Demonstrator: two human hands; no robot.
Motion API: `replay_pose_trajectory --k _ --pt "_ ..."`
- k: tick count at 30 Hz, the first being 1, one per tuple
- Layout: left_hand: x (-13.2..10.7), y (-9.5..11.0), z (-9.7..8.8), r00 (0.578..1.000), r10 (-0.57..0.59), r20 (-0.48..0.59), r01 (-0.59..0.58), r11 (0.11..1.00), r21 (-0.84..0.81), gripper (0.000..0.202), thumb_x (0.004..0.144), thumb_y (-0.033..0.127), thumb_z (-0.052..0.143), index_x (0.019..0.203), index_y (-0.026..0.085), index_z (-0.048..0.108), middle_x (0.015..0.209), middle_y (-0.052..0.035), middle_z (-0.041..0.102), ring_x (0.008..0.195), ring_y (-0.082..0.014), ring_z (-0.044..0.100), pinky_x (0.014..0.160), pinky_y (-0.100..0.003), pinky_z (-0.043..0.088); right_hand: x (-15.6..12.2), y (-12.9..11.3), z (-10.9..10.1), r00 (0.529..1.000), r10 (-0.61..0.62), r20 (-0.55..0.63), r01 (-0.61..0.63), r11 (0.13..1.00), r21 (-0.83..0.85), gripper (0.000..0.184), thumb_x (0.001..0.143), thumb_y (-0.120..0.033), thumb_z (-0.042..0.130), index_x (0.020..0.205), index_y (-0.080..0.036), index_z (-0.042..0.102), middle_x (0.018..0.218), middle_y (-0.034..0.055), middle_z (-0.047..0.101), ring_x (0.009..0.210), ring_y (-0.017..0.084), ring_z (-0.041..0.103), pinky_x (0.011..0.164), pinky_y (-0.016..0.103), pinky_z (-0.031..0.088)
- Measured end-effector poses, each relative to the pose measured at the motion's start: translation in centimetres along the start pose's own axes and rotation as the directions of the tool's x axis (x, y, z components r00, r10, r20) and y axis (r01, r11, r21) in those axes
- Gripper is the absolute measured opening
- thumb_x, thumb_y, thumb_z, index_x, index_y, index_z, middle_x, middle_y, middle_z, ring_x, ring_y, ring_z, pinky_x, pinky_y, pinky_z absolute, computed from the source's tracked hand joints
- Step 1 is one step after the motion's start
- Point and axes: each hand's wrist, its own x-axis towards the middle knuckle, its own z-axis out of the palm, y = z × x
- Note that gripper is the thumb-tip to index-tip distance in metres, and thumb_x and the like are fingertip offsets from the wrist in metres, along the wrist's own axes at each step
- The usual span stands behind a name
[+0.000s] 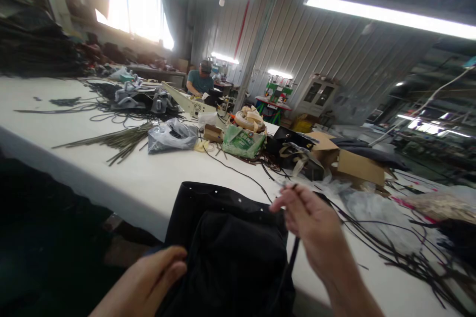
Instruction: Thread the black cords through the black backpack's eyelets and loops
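Note:
A black fabric bag [226, 237] with small punched holes along its top edge lies at the near edge of the white table [111, 168]. My left hand [156, 277] grips the bag's lower left side, fingers closed on the cloth. My right hand [308, 223] is raised just right of the bag, its fingertips pinched on a thin black cord [292, 257] that hangs down beside the bag.
Loose black cords [401, 252] spread over the table's right side. Farther back lie a bundle of thin rods [119, 141], a plastic bag [173, 136], a green box [243, 141] and cardboard boxes [353, 163]. A person [201, 79] works at the far end.

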Motion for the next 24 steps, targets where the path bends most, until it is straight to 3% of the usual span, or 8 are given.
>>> replay_pose_trajectory --k 2,5,8,11,15,24 --pt "3.7 2.1 -2.3 0.979 0.159 -0.124 -0.134 0.973 0.189 0.041 0.108 0.050 0.051 0.132 0.026 0.073 0.126 -0.0088 0.079 0.114 -0.0353 0.075 0.099 -0.047 0.058 -0.4 3.1 2.8 0.984 0.115 0.137 -0.100 0.989 -0.108 0.049 0.095 -0.067 0.076 0.090 -0.019 0.072 0.078 0.0042 0.073 0.055 0.010 0.042 0.048 0.024 0.029" --pt "9.0 5.7 -4.1 0.934 0.343 -0.099 -0.287 0.887 0.360 0.029 0.107 0.029 0.055 0.129 0.023 0.073 0.130 -0.0107 0.076 0.121 -0.0333 0.071 0.103 -0.046 0.054 -0.4 6.9 5.5 0.977 0.124 0.174 -0.068 0.952 -0.299 0.049 0.101 -0.062 0.066 0.079 -0.019 0.072 0.069 0.0004 0.067 0.057 0.012 0.044 0.053 0.027 0.030" --pt "13.4 7.2 -3.6 0.902 0.424 0.086 -0.414 0.789 0.454 0.037 0.101 0.019 0.066 0.137 0.018 0.071 0.143 -0.0156 0.073 0.136 -0.0359 0.065 0.116 -0.051 0.047 0.0 8.8 6.6 0.973 0.132 0.189 -0.046 0.914 -0.403 0.041 0.101 -0.051 0.063 0.078 -0.018 0.074 0.070 0.0011 0.071 0.062 0.014 0.051 0.059 0.028 0.034" --pt "16.5 6.8 -1.9 0.891 0.413 0.187 -0.452 0.773 0.445 0.029 0.098 0.018 0.071 0.126 0.019 0.078 0.130 -0.0142 0.081 0.128 -0.0363 0.071 0.113 -0.050 0.049 0.2 9.3 7.2 0.963 0.196 0.183 -0.082 0.864 -0.498 0.034 0.100 -0.037 0.061 0.078 -0.018 0.078 0.070 0.0033 0.076 0.061 0.016 0.058 0.058 0.028 0.034" --pt "17.9 6.0 -0.7 0.890 0.414 0.190 -0.455 0.791 0.409 0.020 0.096 0.015 0.068 0.107 0.021 0.084 0.109 -0.0108 0.086 0.112 -0.0352 0.078 0.100 -0.045 0.052 0.5 9.4 8.1 0.955 0.266 0.132 -0.155 0.826 -0.543 0.033 0.099 -0.029 0.061 0.073 -0.017 0.078 0.063 0.0049 0.076 0.053 0.015 0.058 0.053 0.028 0.031" --pt "16.8 5.6 -1.1 0.909 0.400 0.120 -0.415 0.833 0.366 0.018 0.096 0.020 0.067 0.105 0.020 0.083 0.104 -0.0132 0.083 0.106 -0.0351 0.076 0.094 -0.042 0.053 0.9 10.4 9.0 0.957 0.276 0.084 -0.197 0.837 -0.510 0.033 0.093 -0.031 0.063 0.065 -0.018 0.075 0.057 0.0032 0.073 0.048 0.013 0.053 0.049 0.025 0.031"
